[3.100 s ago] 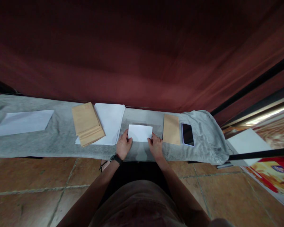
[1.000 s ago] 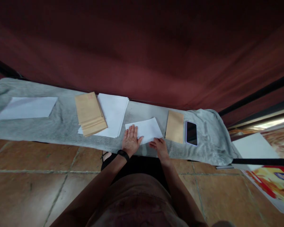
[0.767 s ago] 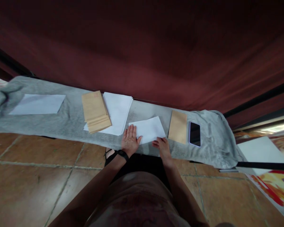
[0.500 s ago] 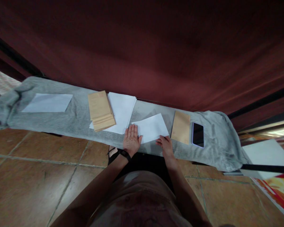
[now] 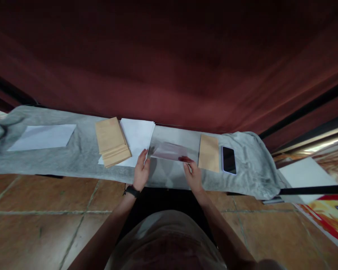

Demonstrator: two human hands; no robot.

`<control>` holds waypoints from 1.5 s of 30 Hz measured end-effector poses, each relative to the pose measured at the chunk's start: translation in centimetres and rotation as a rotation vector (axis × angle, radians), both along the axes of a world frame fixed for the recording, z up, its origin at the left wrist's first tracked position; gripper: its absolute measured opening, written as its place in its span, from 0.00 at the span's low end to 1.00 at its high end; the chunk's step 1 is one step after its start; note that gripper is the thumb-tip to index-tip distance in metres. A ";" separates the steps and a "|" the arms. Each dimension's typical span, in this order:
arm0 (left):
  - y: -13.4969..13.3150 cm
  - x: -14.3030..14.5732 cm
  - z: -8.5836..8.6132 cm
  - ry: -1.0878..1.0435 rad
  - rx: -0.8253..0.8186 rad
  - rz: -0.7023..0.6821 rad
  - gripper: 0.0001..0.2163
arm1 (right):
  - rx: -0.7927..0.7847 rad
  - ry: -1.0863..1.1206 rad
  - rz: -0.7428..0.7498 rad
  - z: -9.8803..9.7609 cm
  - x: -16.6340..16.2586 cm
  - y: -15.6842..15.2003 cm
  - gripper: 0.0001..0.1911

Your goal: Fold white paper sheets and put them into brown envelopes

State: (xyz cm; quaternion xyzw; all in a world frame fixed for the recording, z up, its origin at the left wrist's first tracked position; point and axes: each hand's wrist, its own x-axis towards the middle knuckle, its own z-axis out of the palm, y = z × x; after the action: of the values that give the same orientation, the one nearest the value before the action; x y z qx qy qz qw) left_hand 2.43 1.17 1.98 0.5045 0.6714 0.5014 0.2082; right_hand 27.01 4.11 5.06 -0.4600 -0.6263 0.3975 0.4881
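A white sheet of paper [image 5: 170, 151] is raised and tilted above the grey cloth, its surface now in shadow and slightly blurred. At its left end is my left hand [image 5: 141, 171], thumb and fingers about the paper's edge; a dark band circles that wrist. My right hand [image 5: 193, 174] grips the near right corner, with its fingertips partly hidden. Just left of my left hand lies a stack of white paper [image 5: 138, 135], partly under a pile of brown envelopes [image 5: 110, 135]. A single brown envelope [image 5: 208, 153] lies to the right of my right hand.
The long narrow surface is covered by a grey cloth [image 5: 84, 161]. A phone [image 5: 229, 160] lies right of the single envelope. Another white sheet [image 5: 43, 137] is at far left. A dark red curtain [image 5: 169, 75] hangs behind; the floor [image 5: 39, 195] is tiled.
The white sheet has come up off the cloth and tilted. My left hand, flat on its left part before, has shifted left to its edge. The view has also moved slightly.
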 end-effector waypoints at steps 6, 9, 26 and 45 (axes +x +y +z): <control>0.1 -0.2 2.0 -0.252 -0.143 -0.194 0.22 | -0.104 -0.098 0.111 -3.8 1.7 -2.4 0.12; 0.8 0.6 2.4 -0.291 -0.224 -0.415 0.24 | -0.118 -0.131 0.066 -4.8 2.7 -2.5 0.11; 3.3 4.4 -1.4 0.102 -0.290 -0.301 0.30 | 0.014 -0.826 -0.317 -5.3 1.0 1.1 0.23; 2.4 3.9 -0.1 0.300 -0.429 -0.158 0.29 | 0.083 -0.994 -0.278 -4.9 -0.7 0.9 0.28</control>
State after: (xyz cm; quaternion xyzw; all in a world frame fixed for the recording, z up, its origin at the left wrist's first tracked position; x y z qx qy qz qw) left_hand 6.31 3.56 1.88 0.5683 0.7441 0.2497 0.2471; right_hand 26.35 5.03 0.18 -0.6524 -0.7307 0.0368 0.1976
